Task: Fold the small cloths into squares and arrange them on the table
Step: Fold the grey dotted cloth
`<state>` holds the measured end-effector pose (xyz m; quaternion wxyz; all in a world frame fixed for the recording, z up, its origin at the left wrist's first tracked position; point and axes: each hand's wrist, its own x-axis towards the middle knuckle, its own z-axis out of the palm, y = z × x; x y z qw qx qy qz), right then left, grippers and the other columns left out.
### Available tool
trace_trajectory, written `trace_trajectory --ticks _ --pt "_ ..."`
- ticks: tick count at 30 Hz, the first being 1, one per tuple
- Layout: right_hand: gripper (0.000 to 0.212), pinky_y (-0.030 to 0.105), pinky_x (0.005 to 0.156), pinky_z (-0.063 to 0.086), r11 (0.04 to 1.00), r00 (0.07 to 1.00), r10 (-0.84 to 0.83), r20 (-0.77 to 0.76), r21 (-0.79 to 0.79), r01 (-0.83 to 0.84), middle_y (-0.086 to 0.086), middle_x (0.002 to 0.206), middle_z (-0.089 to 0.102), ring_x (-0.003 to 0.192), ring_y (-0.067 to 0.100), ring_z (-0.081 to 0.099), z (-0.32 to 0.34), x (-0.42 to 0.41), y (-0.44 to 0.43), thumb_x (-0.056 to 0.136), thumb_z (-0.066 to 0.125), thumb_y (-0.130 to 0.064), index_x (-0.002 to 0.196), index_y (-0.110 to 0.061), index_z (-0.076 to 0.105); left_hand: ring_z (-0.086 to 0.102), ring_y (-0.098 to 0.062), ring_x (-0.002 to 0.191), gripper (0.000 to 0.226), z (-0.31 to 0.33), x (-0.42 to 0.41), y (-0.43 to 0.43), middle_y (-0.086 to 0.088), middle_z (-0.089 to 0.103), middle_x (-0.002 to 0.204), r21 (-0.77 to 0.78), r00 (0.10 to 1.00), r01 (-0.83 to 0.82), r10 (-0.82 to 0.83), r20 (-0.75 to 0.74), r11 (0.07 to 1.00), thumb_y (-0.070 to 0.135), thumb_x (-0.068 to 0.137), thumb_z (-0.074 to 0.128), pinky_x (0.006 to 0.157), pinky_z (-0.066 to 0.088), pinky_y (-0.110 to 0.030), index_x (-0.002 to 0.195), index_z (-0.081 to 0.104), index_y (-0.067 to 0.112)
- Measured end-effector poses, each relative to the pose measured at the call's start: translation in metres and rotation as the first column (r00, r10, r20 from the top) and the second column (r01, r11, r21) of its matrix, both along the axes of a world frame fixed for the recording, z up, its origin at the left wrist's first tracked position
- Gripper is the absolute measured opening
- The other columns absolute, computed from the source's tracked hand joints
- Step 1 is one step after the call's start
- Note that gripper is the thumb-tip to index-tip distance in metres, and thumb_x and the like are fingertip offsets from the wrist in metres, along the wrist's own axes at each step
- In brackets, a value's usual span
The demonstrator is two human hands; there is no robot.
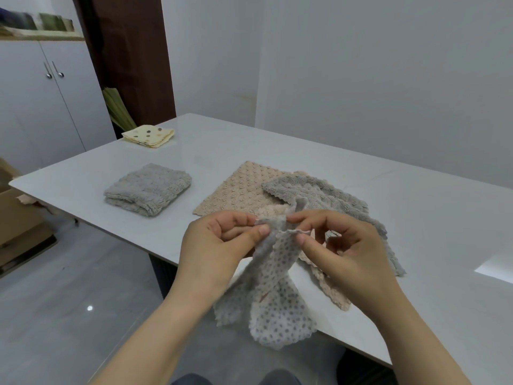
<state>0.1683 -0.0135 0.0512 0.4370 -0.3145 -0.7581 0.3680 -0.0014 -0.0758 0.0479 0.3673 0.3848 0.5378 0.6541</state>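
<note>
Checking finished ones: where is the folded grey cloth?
In the head view, the folded grey cloth lies at the left of the table, left of the flat beige cloth and nearer the person than the folded yellow spotted cloth.

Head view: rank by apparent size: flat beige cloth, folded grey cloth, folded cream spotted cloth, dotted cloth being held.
1. flat beige bobbled cloth, partly covered.
2. held grey dotted cloth; bunched and nearest the camera, so unsure against 1.
3. folded grey fluffy cloth.
4. folded cream spotted cloth, farthest.
</note>
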Motion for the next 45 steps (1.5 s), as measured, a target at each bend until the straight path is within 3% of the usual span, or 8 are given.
trace_trajectory --ticks 3,8,11,24,30,34,38,45 --pt "0.017 0.029 0.050 0.039 1.000 1.000 -0.019 -0.017 -0.008 0.018 -0.002 0.067 0.064 0.058 0.005 0.050 0.005 -0.006 -0.009 0.079 0.075 -0.011 0.070 -0.024 0.070 0.071 -0.014 0.062 0.008 0.008 0.002 -0.008 -0.009 0.075 0.071 0.034 1.000 -0.003 0.002 0.031 0.999 0.003 0.074 0.073 0.058 0.056 -0.020 0.082 0.072 0.003" --pt "0.010 0.046 0.059 0.049 0.997 0.995 -0.059 -0.080 -0.050 0.055 0.001 0.067 0.061 0.065 0.028 0.055 0.006 -0.011 -0.020 0.077 0.077 -0.026 0.071 -0.023 0.069 0.072 -0.015 0.068 0.007 0.010 0.005 -0.019 -0.007 0.075 0.072 0.047 1.000 0.008 -0.008 0.010 0.999 0.005 0.081 0.068 0.067 0.058 -0.023 0.085 0.073 0.008" --pt "0.007 0.052 0.063 0.050 0.997 0.994 -0.057 -0.096 -0.061 0.051 0.000 0.070 0.064 0.072 0.032 0.057 0.007 -0.010 -0.028 0.074 0.072 -0.030 0.072 -0.024 0.070 0.073 -0.017 0.070 0.009 0.008 0.010 -0.026 -0.007 0.075 0.073 0.042 1.000 0.022 -0.023 0.018 0.999 0.007 0.081 0.068 0.066 0.058 -0.023 0.081 0.075 0.013" --pt "0.005 0.051 0.065 0.050 0.996 0.997 0.010 -0.082 -0.085 -0.017 -0.001 0.076 0.068 0.076 0.029 0.061 0.012 -0.005 -0.039 0.076 0.072 -0.030 0.075 -0.025 0.073 0.072 -0.015 0.071 0.017 0.004 0.018 -0.029 -0.007 0.076 0.077 0.040 0.993 0.083 -0.087 0.086 0.996 0.008 0.084 0.063 0.064 0.056 -0.021 0.079 0.076 0.016" --pt "0.006 0.042 0.070 0.051 0.994 0.996 -0.021 -0.084 -0.106 0.012 -0.003 0.078 0.070 0.078 0.021 0.063 0.009 -0.004 -0.036 0.080 0.073 -0.029 0.077 -0.024 0.074 0.072 -0.016 0.075 0.015 0.003 0.019 -0.029 -0.009 0.076 0.083 0.045 0.983 0.142 -0.147 0.110 0.989 0.007 0.086 0.060 0.066 0.056 -0.020 0.091 0.074 0.005" --pt "0.011 0.043 0.070 0.050 0.994 0.995 -0.062 -0.073 -0.097 0.055 -0.005 0.078 0.070 0.078 0.021 0.061 0.007 -0.003 -0.033 0.083 0.070 -0.018 0.076 -0.026 0.073 0.072 -0.018 0.077 0.016 0.002 0.019 -0.029 -0.011 0.076 0.085 0.044 0.980 0.152 -0.156 0.123 0.987 0.009 0.084 0.061 0.068 0.057 -0.021 0.095 0.072 0.003" --pt "0.010 0.044 0.070 0.051 0.995 0.995 -0.070 -0.073 -0.079 0.064 -0.004 0.078 0.070 0.078 0.022 0.061 0.005 -0.003 -0.032 0.084 0.072 -0.019 0.076 -0.025 0.073 0.072 -0.020 0.078 0.015 0.001 0.022 -0.026 -0.011 0.076 0.085 0.035 0.983 0.145 -0.149 0.111 0.989 0.008 0.085 0.061 0.070 0.057 -0.023 0.094 0.072 0.003" --pt "0.007 0.024 0.065 0.051 0.992 0.987 0.067 -0.146 -0.098 -0.082 -0.009 0.074 0.068 0.074 0.005 0.063 0.010 0.003 -0.035 0.078 0.068 -0.024 0.074 -0.026 0.072 0.072 -0.024 0.082 0.012 -0.001 0.027 -0.022 -0.009 0.076 0.083 0.001 0.994 0.093 -0.093 0.052 0.996 0.010 0.086 0.062 0.077 0.059 -0.032 0.091 0.074 0.007"
